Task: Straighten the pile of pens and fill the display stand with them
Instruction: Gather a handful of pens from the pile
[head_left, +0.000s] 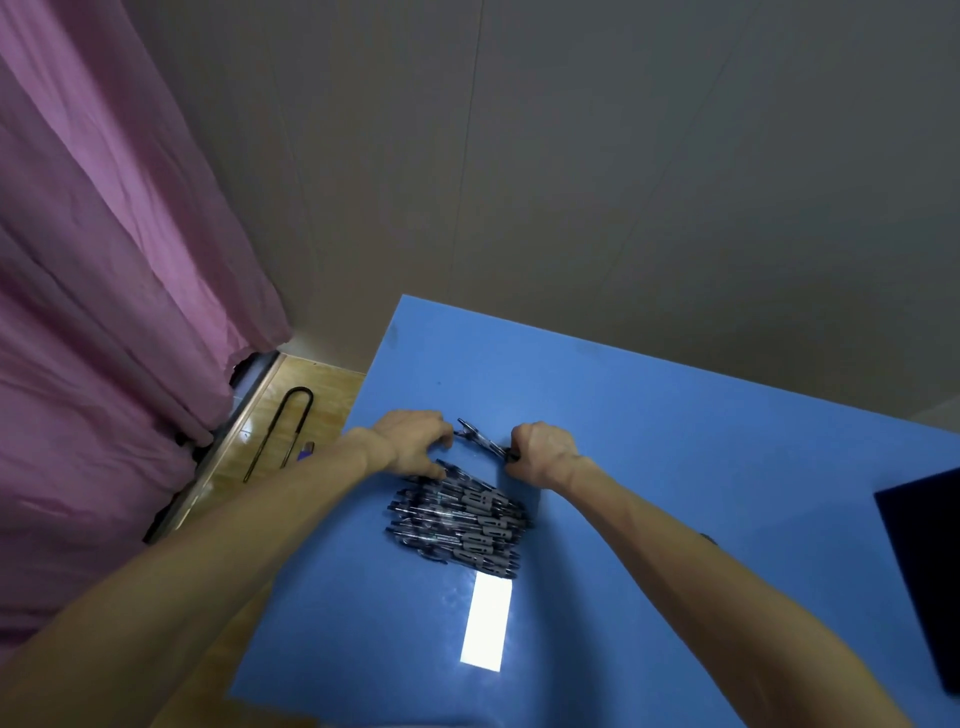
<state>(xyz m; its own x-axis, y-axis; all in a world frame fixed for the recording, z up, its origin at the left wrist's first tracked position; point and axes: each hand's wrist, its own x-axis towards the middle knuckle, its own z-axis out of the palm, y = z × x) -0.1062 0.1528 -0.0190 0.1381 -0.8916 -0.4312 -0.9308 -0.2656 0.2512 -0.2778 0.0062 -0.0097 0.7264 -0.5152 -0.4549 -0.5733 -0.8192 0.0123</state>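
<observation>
On the blue counter (675, 467), seen from the head camera, a pile of dark pens (460, 514) lies near the middle of the surface, the pens packed roughly side by side in a slanted stack. Just beyond the pile, both hands work at its far edge. The left hand (413, 441) has its fingers curled down onto the far end of the pile, its grip clenched on the topmost pens there. The right hand (543, 447) is curled too, its grip grasping a few pens (480, 440) that stick out at an angle between the two hands, apart from the main stack. Both bare forearms reach in from the lower corners of the view.

A bright white rectangle of reflected light (485, 621) sits on the counter just nearer than the pile. At the right edge a dark flat object (930, 566) rests on the counter, partly cut off by the frame; what it is cannot be told. To the left hangs a pink curtain (104, 312), and below it on the wooden floor (311, 395) lies a black U-shaped bar (283, 431). A grey wall (623, 182) rises behind the counter.
</observation>
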